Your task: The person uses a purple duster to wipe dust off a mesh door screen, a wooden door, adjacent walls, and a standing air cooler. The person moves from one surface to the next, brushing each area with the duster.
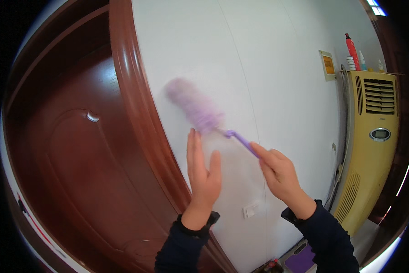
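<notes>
A purple fluffy duster (pixel 197 105) with a slim purple handle (pixel 242 140) is raised in front of the white wall (pixel 204 37). My right hand (pixel 277 172) grips the lower end of that handle. The duster's head is blurred and slants up to the left; whether it touches the wall I cannot tell. My left hand (pixel 204 170) is raised just below the head, fingers up and thumb apart, holding nothing. Its fingertips come close to the fluff, but contact is not clear.
A brown wooden door (pixel 78 146) and its glossy frame (pixel 139 102) stand left. At right is a yellow floor-standing air conditioner (pixel 371 136) with bottles (pixel 351 51) on top. A light switch (pixel 250 210) sits low on the wall; a purple bathroom scale (pixel 300 259) lies below.
</notes>
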Tool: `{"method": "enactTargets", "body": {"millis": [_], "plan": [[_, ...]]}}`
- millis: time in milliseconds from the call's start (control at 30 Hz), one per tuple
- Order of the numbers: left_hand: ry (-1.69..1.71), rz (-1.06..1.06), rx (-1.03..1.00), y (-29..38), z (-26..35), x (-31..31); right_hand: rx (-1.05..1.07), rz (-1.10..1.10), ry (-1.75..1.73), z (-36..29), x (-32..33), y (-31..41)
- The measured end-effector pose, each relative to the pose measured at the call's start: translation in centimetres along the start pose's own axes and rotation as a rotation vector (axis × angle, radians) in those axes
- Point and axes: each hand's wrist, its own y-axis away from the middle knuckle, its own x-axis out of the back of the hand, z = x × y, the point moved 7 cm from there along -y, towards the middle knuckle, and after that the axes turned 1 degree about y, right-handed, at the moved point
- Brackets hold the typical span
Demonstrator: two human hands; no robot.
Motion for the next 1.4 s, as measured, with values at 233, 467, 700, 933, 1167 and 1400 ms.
{"method": "enactTargets", "body": {"millis": [233, 467, 700, 933, 1167, 1400], "plan": [[-0.217, -0.020, -0.028, -7.0, -2.8, 1.0, 0.263, 0.072, 0.013, -1.3, -2.3, -10.7], [-0.558, -0.051, -0.095, -14.0, -2.3, -1.4, 0.352, 0.321, 0.067, 3.5, 1.0, -22.2], [-0.835, -0.083, 0.025, -16.8, -1.8, -5.5, 0.042, 0.552, 0.254, 19.8, 14.5, -25.3], [-1.080, -0.062, 0.174, -17.5, -1.7, -8.3, 0.072, 0.537, 0.341, 24.2, 16.9, -20.6], [-0.514, 0.214, 0.026, -16.5, -0.9, -9.6, 0.477, -0.286, 0.187, 15.8, 9.9, -10.3], [-0.939, 0.010, 0.076, -13.8, -2.4, -10.0, 0.304, -0.136, 0.194, 20.5, 14.6, -10.4]]}}
